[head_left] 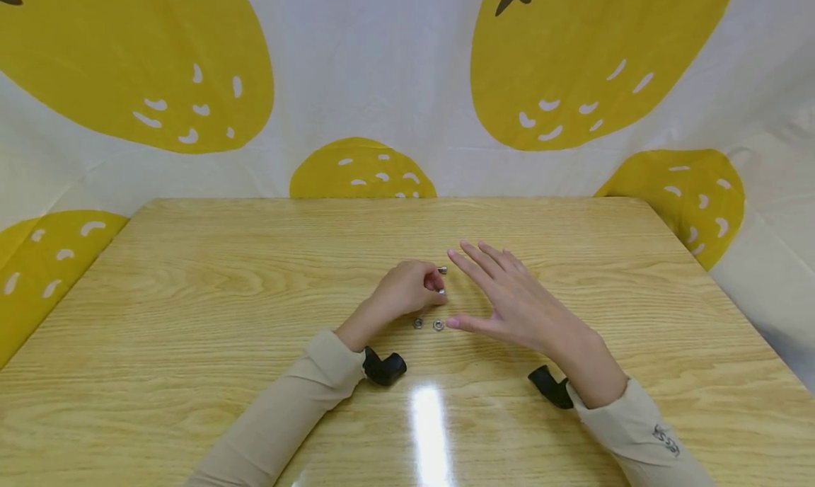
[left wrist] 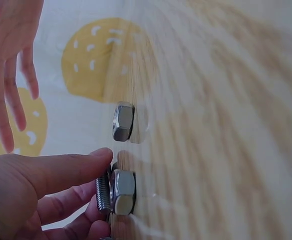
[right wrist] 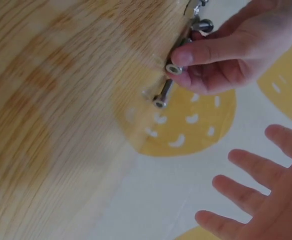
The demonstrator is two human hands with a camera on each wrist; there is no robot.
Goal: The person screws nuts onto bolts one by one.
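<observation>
My left hand pinches a silver socket-head bolt between thumb and fingers, low over the wooden table. In the left wrist view the threaded shank shows beside the fingertips. Another socket-head bolt lies just beyond this hand, its head end poking out past the fingers in the head view. Two hex nuts, a left one and a right one, sit on the near side of the left hand. My right hand hovers to the right with fingers spread, holding nothing, its thumb tip close to the right nut.
The wooden table reaches back to a white cloth printed with yellow fruit. Black wrist mounts, one on the left and one on the right, stick out from the sleeve cuffs. A bright light reflection lies on the near tabletop.
</observation>
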